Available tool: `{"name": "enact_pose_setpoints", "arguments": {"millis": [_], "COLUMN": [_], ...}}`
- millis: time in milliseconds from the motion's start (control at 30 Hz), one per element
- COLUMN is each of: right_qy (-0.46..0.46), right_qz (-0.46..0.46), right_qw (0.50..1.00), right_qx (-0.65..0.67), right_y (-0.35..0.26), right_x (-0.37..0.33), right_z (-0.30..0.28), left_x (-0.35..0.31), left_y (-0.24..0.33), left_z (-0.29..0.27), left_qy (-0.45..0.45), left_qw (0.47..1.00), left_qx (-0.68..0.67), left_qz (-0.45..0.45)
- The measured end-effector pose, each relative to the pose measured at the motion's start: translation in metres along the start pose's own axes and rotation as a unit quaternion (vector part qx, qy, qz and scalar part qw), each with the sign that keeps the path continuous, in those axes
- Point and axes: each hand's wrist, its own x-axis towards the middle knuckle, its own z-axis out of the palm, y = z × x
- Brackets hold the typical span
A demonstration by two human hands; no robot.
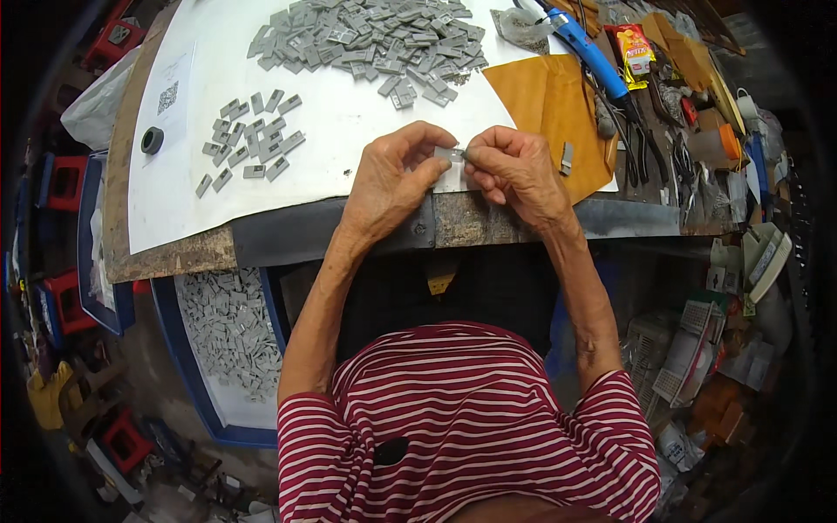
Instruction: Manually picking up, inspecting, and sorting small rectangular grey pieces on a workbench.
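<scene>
Over the front edge of the worktable (323, 187), my two hands meet at a small grey plastic piece (451, 155). My left hand (397, 174) pinches it from the left between thumb and fingers. From the right, my right hand (514, 170) closes its thumb and forefinger on its other end; any smaller part in that grip is hidden. Beyond my hands lies a big heap of similar grey pieces (366, 39). A smaller scattered group of grey pieces (253, 135) sits to the left. One single grey piece (567, 159) rests on brown paper (540, 105) beside my right hand.
A black ring (152, 140) lies at the table's left. To the right are a blue-handled tool (588, 52), pliers (643, 144) and a red-yellow packet (631, 52). Below left, a blue-rimmed tray (227, 431) holds many small grey parts. Baskets (689, 349) and boxes crowd the lower right.
</scene>
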Motion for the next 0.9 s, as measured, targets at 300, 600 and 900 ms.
{"name": "enact_pose_setpoints", "arguments": {"millis": [300,600,900], "right_qy": [0.007,-0.004,-0.015], "right_qz": [-0.011,-0.029,-0.021], "right_qw": [0.999,0.999,0.999], "right_qx": [-0.037,-0.026,-0.040], "right_y": [0.0017,0.0020,0.0028], "right_x": [0.0043,0.0034,0.0036], "right_z": [-0.0018,-0.0012,-0.0017], "left_x": [-0.0016,-0.0009,-0.0011], "left_y": [0.0072,0.0020,0.0000], "left_z": [-0.0010,-0.0010,-0.0021], "left_qy": [-0.016,-0.017,-0.022], "left_qw": [0.998,0.999,0.999], "left_qx": [0.056,0.033,0.033], "left_qz": [0.001,-0.010,-0.006]}}
